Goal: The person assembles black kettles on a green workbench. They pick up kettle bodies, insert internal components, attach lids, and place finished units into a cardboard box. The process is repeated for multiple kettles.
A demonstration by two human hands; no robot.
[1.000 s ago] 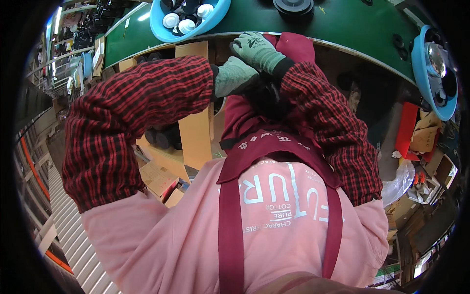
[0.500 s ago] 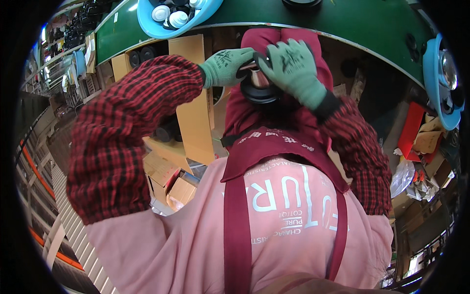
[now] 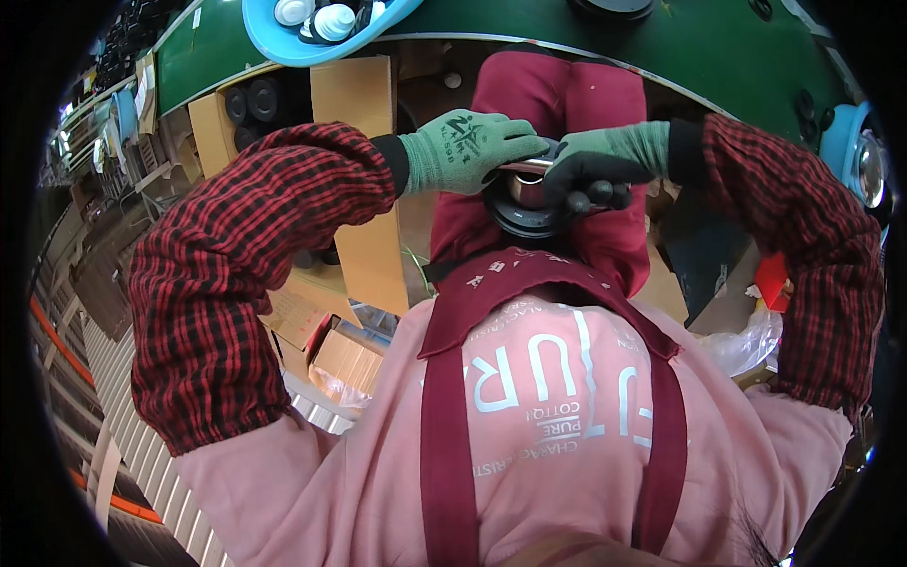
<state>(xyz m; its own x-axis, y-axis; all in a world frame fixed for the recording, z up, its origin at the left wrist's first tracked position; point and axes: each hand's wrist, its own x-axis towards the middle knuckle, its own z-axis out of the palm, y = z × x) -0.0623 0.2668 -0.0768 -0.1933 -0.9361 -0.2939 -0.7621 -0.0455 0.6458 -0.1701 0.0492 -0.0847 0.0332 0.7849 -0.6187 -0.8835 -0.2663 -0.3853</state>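
Over my lap I hold a round black-based piece (image 3: 525, 219) with a shiny metal cylinder at its middle. A flat metal strip or rim crosses its top; its exact kind I cannot make out. My left hand (image 3: 472, 151), in a green glove with dark fingertips, is closed on the piece's left upper edge. From the right, my gloved right hand (image 3: 609, 168) reaches across, fingers curled round the cylinder side. Both palms are turned away, so part of the grip is hidden.
Beyond my knees is a green worktable (image 3: 491, 21), bearing a blue basin (image 3: 283, 52) of white and black parts and a black round part (image 3: 614, 8). Another blue basin (image 3: 844, 142) sits at right. Open cardboard boxes (image 3: 351, 94) stand left of my legs.
My right hand has turned to lie sideways across the piece, its forearm swung out to the right. My left hand keeps its hold. The view has shifted slightly.
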